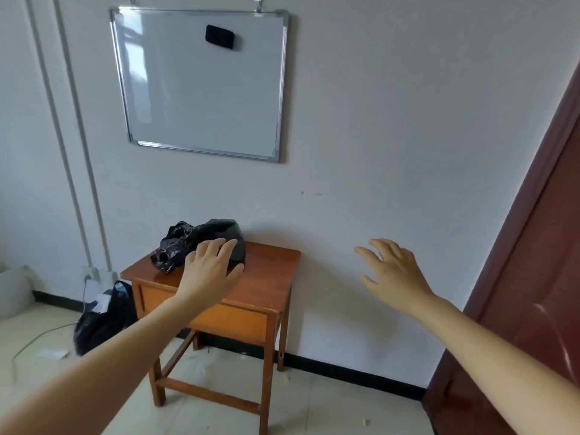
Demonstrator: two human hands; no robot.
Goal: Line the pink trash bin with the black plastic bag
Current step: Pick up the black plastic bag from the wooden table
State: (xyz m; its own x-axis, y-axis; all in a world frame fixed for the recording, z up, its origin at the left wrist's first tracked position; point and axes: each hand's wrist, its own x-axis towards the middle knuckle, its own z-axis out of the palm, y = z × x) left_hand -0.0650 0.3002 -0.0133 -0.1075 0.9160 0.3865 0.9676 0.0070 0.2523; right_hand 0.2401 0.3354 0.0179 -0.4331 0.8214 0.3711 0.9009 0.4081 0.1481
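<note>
A crumpled black plastic bag (188,243) lies on the back left part of a small wooden table (270,271) against the wall. My left hand (210,268) is stretched out over the table with fingers spread, its fingertips at the bag's right side; whether it touches the bag I cannot tell. To the right of the table my right hand (394,274) hangs in the air, open and holding nothing. No pink trash bin is in view.
A filled black bag (100,321) sits on the floor left of the table, beside a wall socket and cable. A white container (14,290) stands at the far left. A whiteboard (204,83) hangs above. A dark red door (527,293) stands at the right.
</note>
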